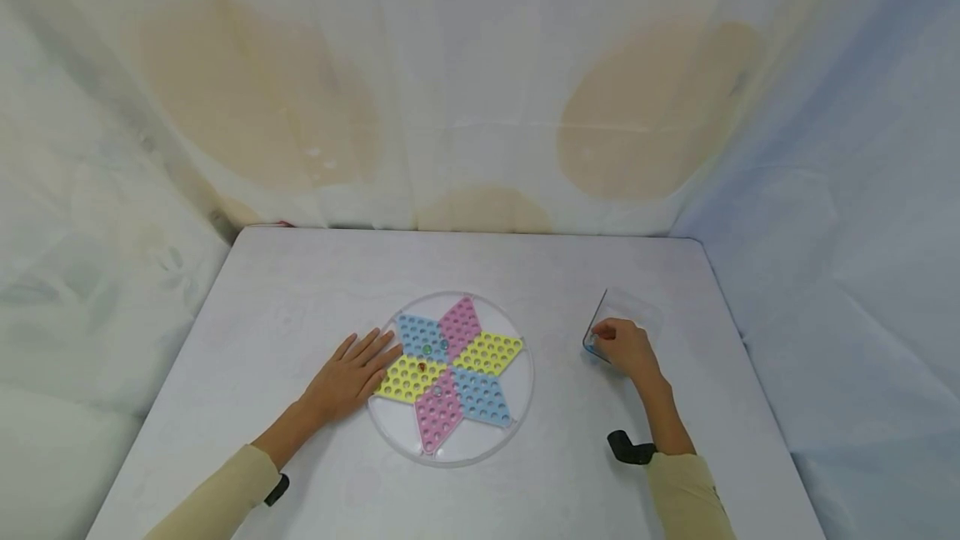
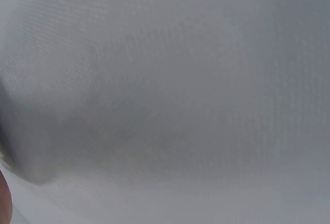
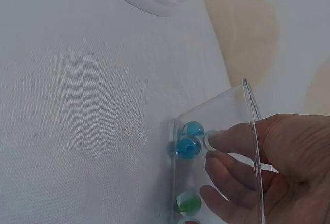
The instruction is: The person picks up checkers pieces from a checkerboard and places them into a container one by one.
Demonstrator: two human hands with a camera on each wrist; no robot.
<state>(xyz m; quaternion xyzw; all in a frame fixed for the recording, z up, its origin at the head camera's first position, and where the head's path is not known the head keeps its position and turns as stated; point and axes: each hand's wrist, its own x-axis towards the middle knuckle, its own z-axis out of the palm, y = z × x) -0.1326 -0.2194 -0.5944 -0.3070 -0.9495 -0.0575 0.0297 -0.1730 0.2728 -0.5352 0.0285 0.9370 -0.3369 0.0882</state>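
Round white plastic game board [image 1: 468, 440] with a pink, yellow and blue star, midway between the white tabletop's [image 1: 570, 473] side edges.
The left hand [image 1: 351, 377], fingers spread, rests on the board's left rim; the right hand [image 1: 628, 348], fingers inside a clear plastic box [image 3: 219, 105] nearer the tabletop's right edge, pinches a clear glass marble [image 3: 207, 140] (two blue glass marbles [image 3: 188, 147] lie just beside it).

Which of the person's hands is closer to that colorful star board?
Left. The left hand lies at the star board, fingertips over its left edge. The right hand is apart, off to the board's right, reaching into the clear box.
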